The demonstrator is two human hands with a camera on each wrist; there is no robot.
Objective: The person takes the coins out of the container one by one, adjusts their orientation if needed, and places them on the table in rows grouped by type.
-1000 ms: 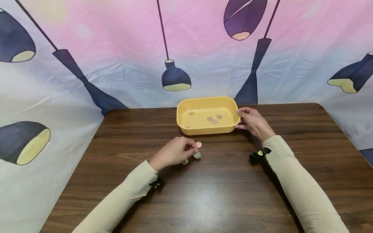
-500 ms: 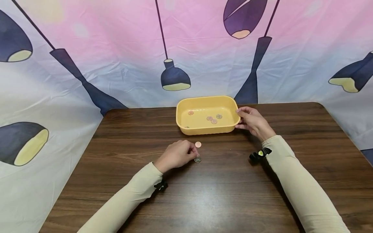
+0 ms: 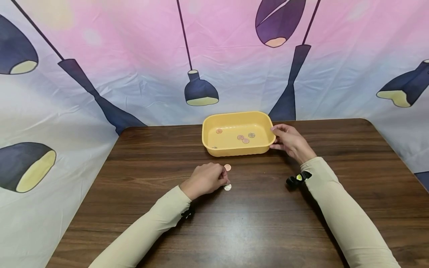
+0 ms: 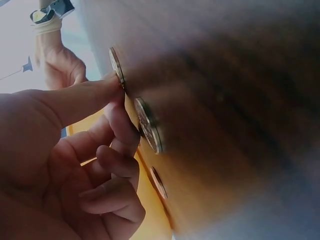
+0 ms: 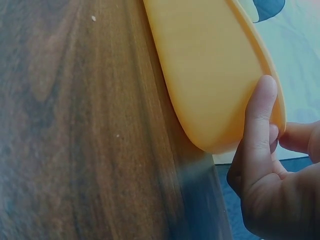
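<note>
My left hand point(image 3: 207, 179) is low over the dark table, its thumb and index finger pinching the edge of a silver coin point(image 3: 228, 187). In the left wrist view, the thumb tip meets that coin point(image 4: 116, 65). Beside the fingertips there lies a second, thick-edged coin point(image 4: 149, 125), hidden behind the hand in the head view. A copper coin point(image 3: 227, 167) is flat on the wood just beyond the fingers. My right hand point(image 3: 291, 141) grips the right end of a yellow plastic bin point(image 3: 238, 152), thumb over the rim point(image 5: 262, 95) and other fingers outside.
Several coins lie spread inside the bin, among them a copper one point(image 3: 219, 131) at the left and a silver one point(image 3: 251, 135) towards the right. Close behind the table's point(image 3: 161, 145) far edge hangs a cloth backdrop point(image 3: 151, 74) printed with lamps.
My left hand has come a little towards me and to the right, the silver coin shifting towards me under its fingertips. The coin to its left is now covered. My right hand stays put.
</note>
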